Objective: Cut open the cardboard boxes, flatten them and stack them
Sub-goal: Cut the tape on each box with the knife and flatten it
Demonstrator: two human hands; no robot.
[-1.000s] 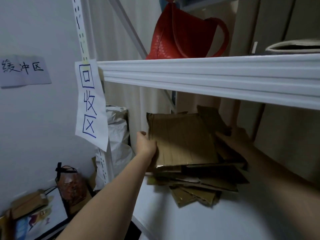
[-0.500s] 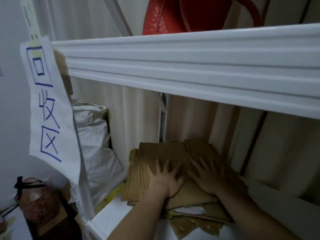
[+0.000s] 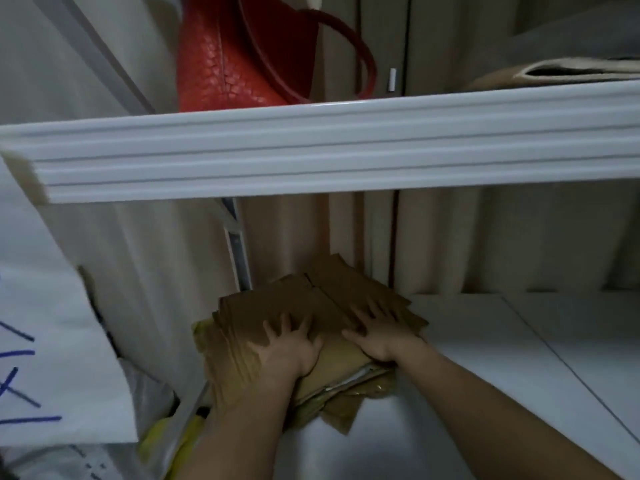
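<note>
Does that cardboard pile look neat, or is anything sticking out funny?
Not quite neat. Under both flat hands, left hand and right hand, the cardboard stack is uneven: lower sheets poke out crookedly at the front, and the left edge is fanned. Nothing looks spilled.

Both palms flat on a stack of flattened cardboard (image 3: 277, 306): left hand (image 3: 289, 348) and right hand (image 3: 381, 336) side by side, fingers spread. Stack on a white shelf (image 3: 485, 341), red bag (image 3: 235, 60) on the shelf above.
</note>
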